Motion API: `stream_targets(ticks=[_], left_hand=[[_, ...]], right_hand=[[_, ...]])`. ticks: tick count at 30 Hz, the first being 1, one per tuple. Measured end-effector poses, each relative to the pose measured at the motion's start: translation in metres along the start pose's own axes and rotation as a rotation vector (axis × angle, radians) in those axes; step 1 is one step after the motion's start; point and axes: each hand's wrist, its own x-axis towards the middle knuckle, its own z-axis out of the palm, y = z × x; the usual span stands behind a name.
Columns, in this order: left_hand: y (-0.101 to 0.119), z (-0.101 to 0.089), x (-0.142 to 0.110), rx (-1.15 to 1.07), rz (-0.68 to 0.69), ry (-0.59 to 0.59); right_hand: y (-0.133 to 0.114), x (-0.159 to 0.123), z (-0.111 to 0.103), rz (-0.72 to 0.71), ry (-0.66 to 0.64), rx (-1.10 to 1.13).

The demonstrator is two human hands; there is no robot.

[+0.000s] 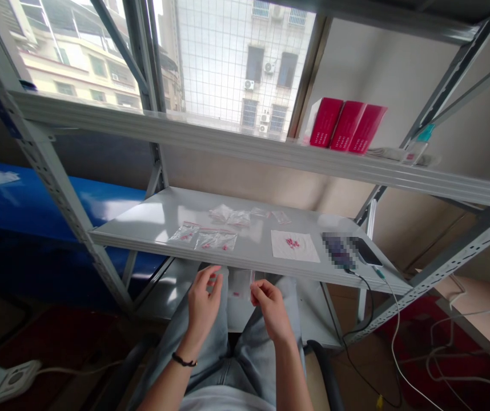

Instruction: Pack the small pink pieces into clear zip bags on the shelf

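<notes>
My left hand (204, 302) and my right hand (270, 305) are raised over my lap, below the front edge of the grey shelf (142, 220). Between them hangs a small clear zip bag (240, 284) with tiny pink bits inside. The right hand pinches the bag's right edge. The left hand's fingers are curled beside its left edge, thumb and fingertip close together. On the shelf lie several more clear zip bags (215, 240) with pink pieces, and a white paper square (294, 246) carries a little heap of pink pieces.
Two phones (352, 251) lie on the shelf's right end with cables running down to the floor. Three red boxes (345, 125) stand on the upper shelf. A white power strip (0, 382) sits on the floor at left. Blue surface at far left.
</notes>
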Motion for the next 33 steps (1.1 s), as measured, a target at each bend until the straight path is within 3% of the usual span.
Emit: stream_targets(ticks=[3,6,9,13,17,20,24,26,29,33], left_hand=[[0.007,0.004,-0.01,-0.008,0.069,-0.226],[0.014,0.013,-0.019,-0.138,-0.028,-0.385],[0.014,0.02,-0.023,-0.24,-0.148,-0.426],[0.011,0.019,-0.024,-0.242,-0.19,-0.424],[0.009,0.016,-0.022,-0.242,-0.217,-0.42],[0.009,0.015,-0.022,-0.128,-0.109,-0.414],[0.005,0.015,-0.022,0.252,0.2,-0.342],[0.003,0.013,-0.021,0.374,0.256,-0.353],[0.003,0.01,-0.018,0.449,0.266,-0.426],[0.009,0.007,-0.014,0.524,0.257,-0.5]], right_hand=[[-0.002,0.0,0.003,-0.011,-0.027,-0.037],[-0.002,0.0,0.006,-0.042,-0.044,-0.09],[-0.001,-0.001,0.008,-0.09,-0.075,-0.197],[-0.002,-0.006,0.015,-0.202,-0.037,-0.379],[0.0,-0.008,0.023,-0.191,-0.038,-0.332],[0.008,-0.006,0.025,-0.135,0.001,-0.303],[0.02,0.0,0.017,-0.182,0.131,-0.543],[0.021,0.002,0.011,-0.199,0.159,-0.626],[0.017,0.001,0.003,-0.176,0.074,-0.591],[0.009,-0.005,-0.004,-0.25,-0.172,-0.537]])
